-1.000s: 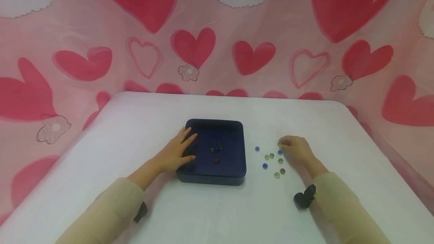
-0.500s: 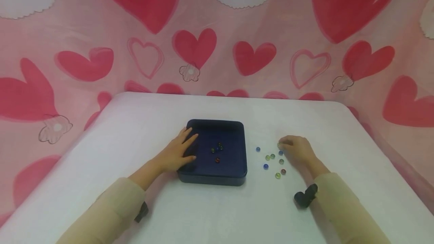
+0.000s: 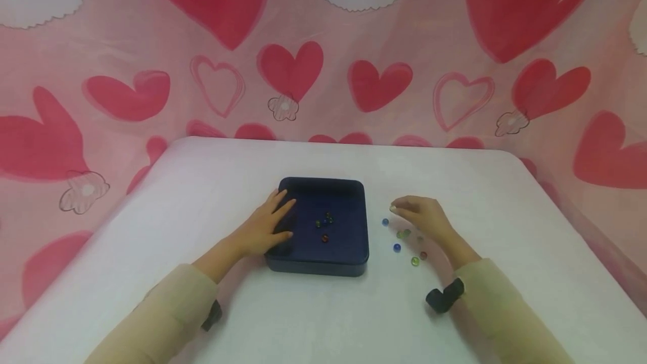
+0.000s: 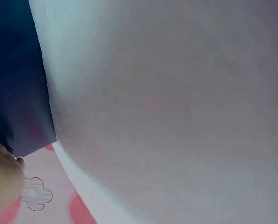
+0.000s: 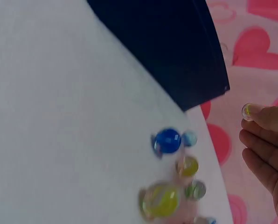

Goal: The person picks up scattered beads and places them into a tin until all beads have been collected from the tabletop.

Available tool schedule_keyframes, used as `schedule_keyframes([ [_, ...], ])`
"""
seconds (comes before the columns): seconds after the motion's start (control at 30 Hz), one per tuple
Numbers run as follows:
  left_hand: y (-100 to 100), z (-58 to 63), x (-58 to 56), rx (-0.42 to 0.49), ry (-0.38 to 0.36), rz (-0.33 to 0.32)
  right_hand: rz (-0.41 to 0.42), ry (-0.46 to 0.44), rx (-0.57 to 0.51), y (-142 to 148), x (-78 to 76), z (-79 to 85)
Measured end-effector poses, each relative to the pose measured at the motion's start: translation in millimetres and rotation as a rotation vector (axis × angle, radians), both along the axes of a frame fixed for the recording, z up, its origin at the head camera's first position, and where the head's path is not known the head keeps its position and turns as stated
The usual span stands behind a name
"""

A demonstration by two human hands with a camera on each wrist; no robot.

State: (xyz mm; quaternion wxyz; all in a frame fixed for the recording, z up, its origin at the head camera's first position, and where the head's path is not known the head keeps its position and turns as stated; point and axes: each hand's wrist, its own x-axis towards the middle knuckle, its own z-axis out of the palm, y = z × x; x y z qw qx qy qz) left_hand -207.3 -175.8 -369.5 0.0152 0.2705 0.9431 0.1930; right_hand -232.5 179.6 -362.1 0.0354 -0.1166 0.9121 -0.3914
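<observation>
Glass marbles (image 3: pixel 400 234): Spread over a white tabletop (image 3: pixel 323 319) and inside a navy tray (image 3: pixel 315 268), with one in a fingertip pinch; all look small, hard and light, slick and quick to roll.

Left hand (image 3: pixel 260 229): Fingers spread and fairly straight over the tray's left rim, curled around nothing, apparently steadying it.

Navy tray: Low-walled and round-cornered, flat on the tabletop; judged stiff and easily slid, best held by its side walls.

Amber marble (image 3: pixel 325 238): On the tray's floor, apart from a tight cluster of darker marbles (image 3: pixel 318 223) whose exact number is hard to read against the navy.

Blue marble (image 3: pixel 386 222): Loose on the tabletop, near the tray's right wall.

Clear marble (image 5: pixel 246 111): Flecked with yellow, to the right of the tray and gripped on opposite sides; an off-center squeeze could shoot it loose.

Yellow-green marble (image 3: pixel 415 261): Nearest the viewer, just beside a reddish-brown marble (image 3: pixel 423 255); both seem best pinched from above, across the widest part, with gentle pressure.

Right hand (image 3: pixel 425 217): Thumb and forefinger close on the clear marble; the remaining fingers hold nothing.
</observation>
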Motion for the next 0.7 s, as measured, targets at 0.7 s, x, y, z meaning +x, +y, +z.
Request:
schedule_keyframes([
  [0.7, -0.3, 0.5, 0.7, -0.013, 0.006, -0.002, 0.186, 0.225, -0.089, -64.4, 1.7, 8.2],
])
